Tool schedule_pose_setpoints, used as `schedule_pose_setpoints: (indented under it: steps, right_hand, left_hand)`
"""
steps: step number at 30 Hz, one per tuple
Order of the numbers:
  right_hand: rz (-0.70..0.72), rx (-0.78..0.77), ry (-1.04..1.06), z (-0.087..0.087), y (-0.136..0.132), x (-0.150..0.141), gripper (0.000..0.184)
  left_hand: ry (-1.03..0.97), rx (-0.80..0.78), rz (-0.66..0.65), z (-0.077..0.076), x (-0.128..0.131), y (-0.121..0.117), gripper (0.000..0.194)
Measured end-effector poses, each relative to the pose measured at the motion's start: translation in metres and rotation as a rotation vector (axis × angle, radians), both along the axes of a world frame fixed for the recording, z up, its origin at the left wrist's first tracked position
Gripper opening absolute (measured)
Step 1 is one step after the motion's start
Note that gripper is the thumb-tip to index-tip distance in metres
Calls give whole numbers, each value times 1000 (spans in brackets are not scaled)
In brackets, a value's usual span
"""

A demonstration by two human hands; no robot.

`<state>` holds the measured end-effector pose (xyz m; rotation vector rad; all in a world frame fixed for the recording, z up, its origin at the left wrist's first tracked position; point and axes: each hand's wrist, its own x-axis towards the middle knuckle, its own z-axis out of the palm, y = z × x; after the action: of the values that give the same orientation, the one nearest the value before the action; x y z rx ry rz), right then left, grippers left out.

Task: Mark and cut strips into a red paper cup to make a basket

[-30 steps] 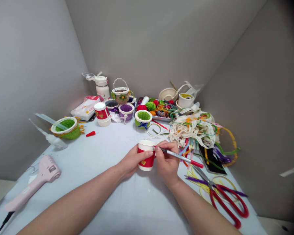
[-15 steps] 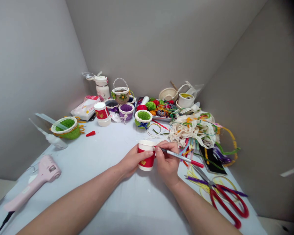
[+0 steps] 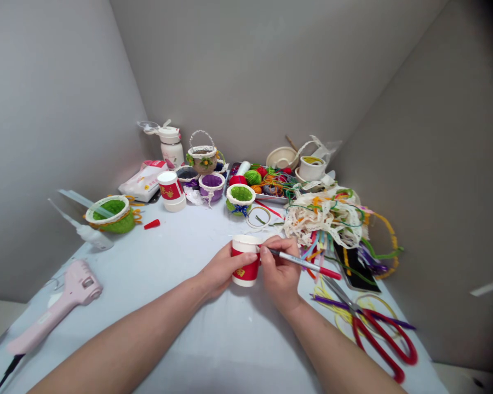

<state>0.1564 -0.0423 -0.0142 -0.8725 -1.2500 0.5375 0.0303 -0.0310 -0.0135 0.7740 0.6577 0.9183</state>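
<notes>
A white paper cup with a red printed band (image 3: 245, 269) is upright near the middle of the table, gripped from the left by my left hand (image 3: 222, 269), thumb across its front. In my right hand (image 3: 281, 273) is a marker pen (image 3: 302, 261) with a silver-grey barrel and a red end, slanting down to the right. Its tip end meets the cup's right side just below the rim; the tip itself is hidden by my fingers. A small red pen cap (image 3: 152, 224) lies to the left.
Red-handled scissors (image 3: 363, 317) lie at the right beside a phone (image 3: 359, 271) and tangled lace (image 3: 324, 213). At the left are a pink glue gun (image 3: 57, 306) and a green basket (image 3: 115, 216). Farther back stand stacked paper cups (image 3: 171, 191), small baskets (image 3: 240, 202) and a yarn tray (image 3: 267, 197).
</notes>
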Motion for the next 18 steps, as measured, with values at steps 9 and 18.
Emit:
schedule_pose_setpoints:
  steps: [9, 18]
  right_hand:
    - [0, 7, 15, -1, 1, 0, 13]
    - [-19, 18, 1, 0, 1, -1, 13]
  left_hand:
    - [14, -14, 16, -2, 0, 0, 48]
    - [15, -18, 18, 0, 0, 1, 49]
